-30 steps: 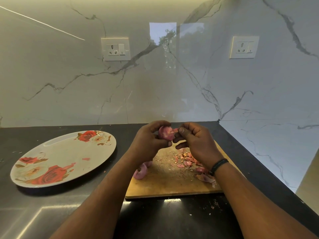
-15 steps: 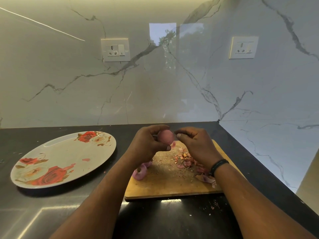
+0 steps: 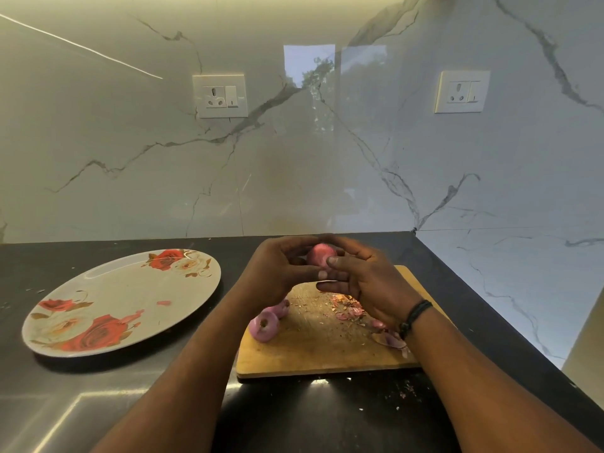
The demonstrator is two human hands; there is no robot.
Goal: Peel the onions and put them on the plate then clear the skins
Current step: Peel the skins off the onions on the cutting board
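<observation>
Onion (image 3: 321, 254), round, smooth pink, gripped by curled fingers of left hand (image 3: 277, 273) and right hand (image 3: 366, 282) above wooden board (image 3: 313, 351).

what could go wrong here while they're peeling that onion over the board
The onion is held in the air between the left hand and right hand; if it slips it might roll off the cutting board. Two more onions lie close to the board's left edge, under the left forearm, which could nudge them off. Skins are piling up on the board, and a few bits have already landed on the counter.
</observation>
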